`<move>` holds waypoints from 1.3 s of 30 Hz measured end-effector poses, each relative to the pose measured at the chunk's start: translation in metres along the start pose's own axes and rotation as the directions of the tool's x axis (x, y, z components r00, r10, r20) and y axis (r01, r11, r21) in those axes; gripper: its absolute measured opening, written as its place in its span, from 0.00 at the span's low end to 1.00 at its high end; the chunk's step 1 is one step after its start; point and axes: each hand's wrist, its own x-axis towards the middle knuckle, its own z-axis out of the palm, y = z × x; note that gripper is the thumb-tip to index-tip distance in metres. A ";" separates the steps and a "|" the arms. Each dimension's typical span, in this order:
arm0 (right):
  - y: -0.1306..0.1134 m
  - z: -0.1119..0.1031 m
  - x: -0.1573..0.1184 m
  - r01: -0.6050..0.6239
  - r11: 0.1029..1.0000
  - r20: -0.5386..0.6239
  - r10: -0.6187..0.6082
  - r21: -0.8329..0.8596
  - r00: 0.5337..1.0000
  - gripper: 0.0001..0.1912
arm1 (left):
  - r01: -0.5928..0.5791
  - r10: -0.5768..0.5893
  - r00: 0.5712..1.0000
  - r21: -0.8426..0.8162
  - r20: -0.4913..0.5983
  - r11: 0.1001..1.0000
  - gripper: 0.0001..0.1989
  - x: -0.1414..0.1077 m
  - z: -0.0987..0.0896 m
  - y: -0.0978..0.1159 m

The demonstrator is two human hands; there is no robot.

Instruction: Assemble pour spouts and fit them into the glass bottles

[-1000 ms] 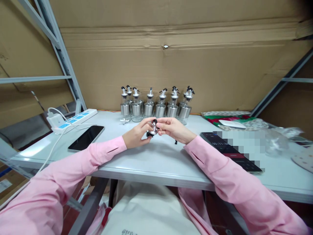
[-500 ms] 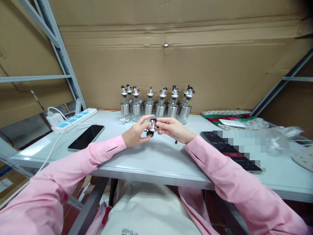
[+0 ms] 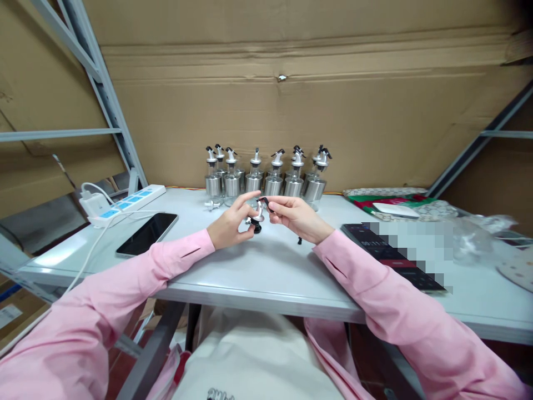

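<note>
Above the middle of the table, my left hand [image 3: 233,223] grips a silver bottle pourer [image 3: 259,215] with a black stopper at its lower end. Its index finger reaches out over the spout. My right hand [image 3: 296,215] pinches a small black flip cap [image 3: 267,203] between thumb and fingers, at the tip of the spout. Whether the cap is joined to the spout cannot be made out. A small black piece [image 3: 300,240] lies on the table below my right hand. Behind the hands stand several glass-and-steel oil bottles [image 3: 293,188], topped with similar pourers.
On the left lie a phone [image 3: 147,233] and a white power strip [image 3: 132,203] with cables. A small silver-white part [image 3: 211,205] rests before the bottles. To the right are a second phone [image 3: 391,256], a plastic bag [image 3: 470,236] and a patterned cloth bag [image 3: 437,210].
The black flip cap now sits higher and more plainly in view at the spout's tip. My right fingers have shifted slightly up, while my left hand keeps hold of the pourer.
</note>
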 end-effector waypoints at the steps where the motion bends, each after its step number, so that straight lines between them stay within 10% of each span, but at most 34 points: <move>1: 0.000 0.000 0.000 0.008 1.000 -0.004 -0.008 0.006 1.000 0.15 | 0.003 -0.003 1.000 0.005 -0.008 1.000 0.12 0.000 0.000 0.000; 39: -0.001 -0.002 -0.005 -0.217 0.975 0.366 0.184 0.051 0.912 0.14 | -0.104 0.103 0.995 -0.064 -0.017 0.993 0.13 0.001 -0.005 0.006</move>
